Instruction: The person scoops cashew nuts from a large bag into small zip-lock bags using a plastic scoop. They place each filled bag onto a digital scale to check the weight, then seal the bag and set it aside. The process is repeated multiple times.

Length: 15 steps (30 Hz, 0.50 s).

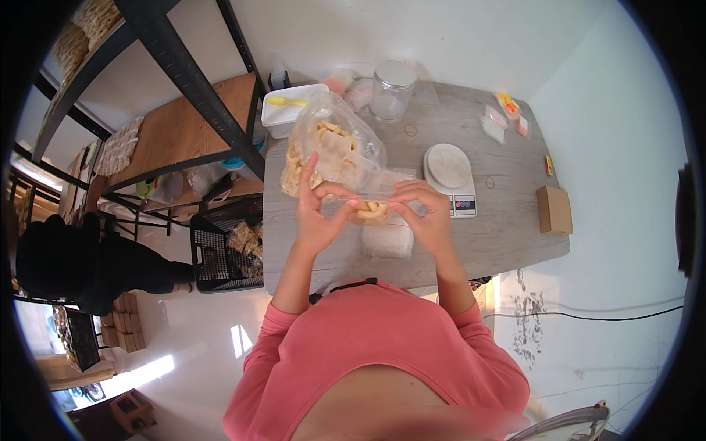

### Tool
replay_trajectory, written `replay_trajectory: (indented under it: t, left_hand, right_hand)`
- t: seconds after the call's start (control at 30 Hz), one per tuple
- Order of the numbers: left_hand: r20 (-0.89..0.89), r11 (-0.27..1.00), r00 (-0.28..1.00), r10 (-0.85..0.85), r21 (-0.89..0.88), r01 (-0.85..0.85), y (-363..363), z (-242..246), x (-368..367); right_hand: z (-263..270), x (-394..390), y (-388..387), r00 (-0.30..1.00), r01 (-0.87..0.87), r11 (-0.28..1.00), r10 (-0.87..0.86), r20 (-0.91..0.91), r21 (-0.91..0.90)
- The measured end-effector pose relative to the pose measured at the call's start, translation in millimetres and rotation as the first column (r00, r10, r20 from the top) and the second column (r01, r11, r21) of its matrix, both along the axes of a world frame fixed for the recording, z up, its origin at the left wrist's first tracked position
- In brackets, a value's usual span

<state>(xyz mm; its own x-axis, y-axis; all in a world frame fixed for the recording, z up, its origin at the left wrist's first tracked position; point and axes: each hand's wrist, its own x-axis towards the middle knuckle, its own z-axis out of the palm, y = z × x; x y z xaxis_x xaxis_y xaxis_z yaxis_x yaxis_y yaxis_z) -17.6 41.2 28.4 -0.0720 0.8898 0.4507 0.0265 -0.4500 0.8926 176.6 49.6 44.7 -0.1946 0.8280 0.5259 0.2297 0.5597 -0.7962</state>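
Between my left hand (325, 212) and my right hand (422, 212), a small clear plastic bag of pale yellow snack pieces (370, 213) is held by its upper edge, thumbs and fingers pinching each side. Below it lies a stack of clear plastic bags (388, 240). Behind my left hand stands a large clear plastic bag (364, 138) of the same snacks, with a translucent scoop (361, 161) in it. A white digital kitchen scale (449, 165) is just beyond my right hand. Whether the small bag's mouth is closed, I cannot tell.
On the grey wooden table (513, 182) are a lidded jar (392, 91), a white container (281, 110) with a yellow spoon (287, 102), small packets (496, 121) and a cardboard box (555, 210). A black crate (220, 253) and shelving (187, 127) stand left, near a person in dark clothing (105, 264).
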Motion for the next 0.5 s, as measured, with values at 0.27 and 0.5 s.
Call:
replay_trajectory:
  t: [0.27, 0.5]
  left_hand:
    - [-0.028, 0.99, 0.992, -0.127, -0.072, 0.124, 7.7, 1.0, -6.6]
    - [0.359, 0.899, 0.88, -0.311, -0.19, 0.395, 1.4, -18.0, 19.4]
  right_hand:
    - [0.8, 22.4, 0.9, 0.998, -0.025, 0.998, 0.029, 0.059, -0.065]
    - [-14.9, 39.9, -0.9, 0.994, 0.012, 0.962, -0.041, -0.101, -0.274]
